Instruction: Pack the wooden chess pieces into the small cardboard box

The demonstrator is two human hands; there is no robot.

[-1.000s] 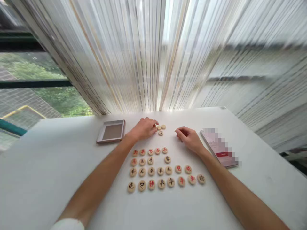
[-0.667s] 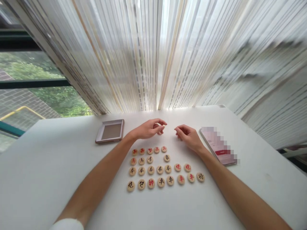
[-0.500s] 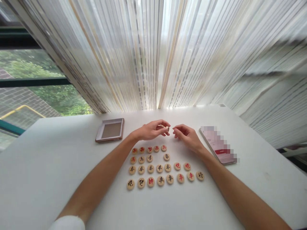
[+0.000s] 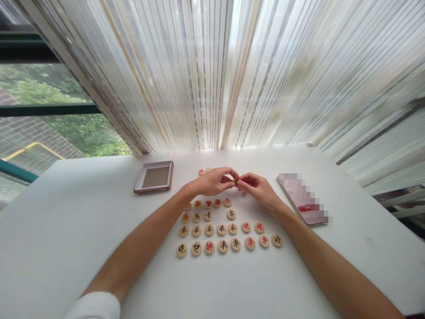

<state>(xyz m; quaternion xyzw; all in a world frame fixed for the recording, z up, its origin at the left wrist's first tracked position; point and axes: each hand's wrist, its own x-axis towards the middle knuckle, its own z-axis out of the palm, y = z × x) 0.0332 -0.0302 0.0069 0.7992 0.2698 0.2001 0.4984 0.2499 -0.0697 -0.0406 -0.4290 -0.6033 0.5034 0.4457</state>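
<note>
My left hand [image 4: 214,181] is closed, pinching a small round xiangqi piece [image 4: 235,181] with dark markings above the table. From the other side, the thumb and fingers of my right hand [image 4: 260,189] are closed on the same piece. Below the hands, wooden xiangqi pieces lie in rows with red or black characters. The row nearest my hands has red soldiers [image 4: 208,204]. Beneath it, a black-marked elephant piece [image 4: 231,214] lies to the right of a gap. Beyond my left hand lie a red-marked piece [image 4: 201,172] and a pale piece [image 4: 208,170], both partly hidden.
An open shallow box [image 4: 156,177] stands at the left on the white table [image 4: 66,230]. To the right lies a pink rectangular case or lid [image 4: 305,204], partly pixelated. A string curtain [image 4: 186,79] hangs along the far table edge, with a window at left.
My right hand has closed in on the piece in my left hand, and both now touch it. The piece has turned so its dark-marked face shows. The camera view has shifted slightly.
</note>
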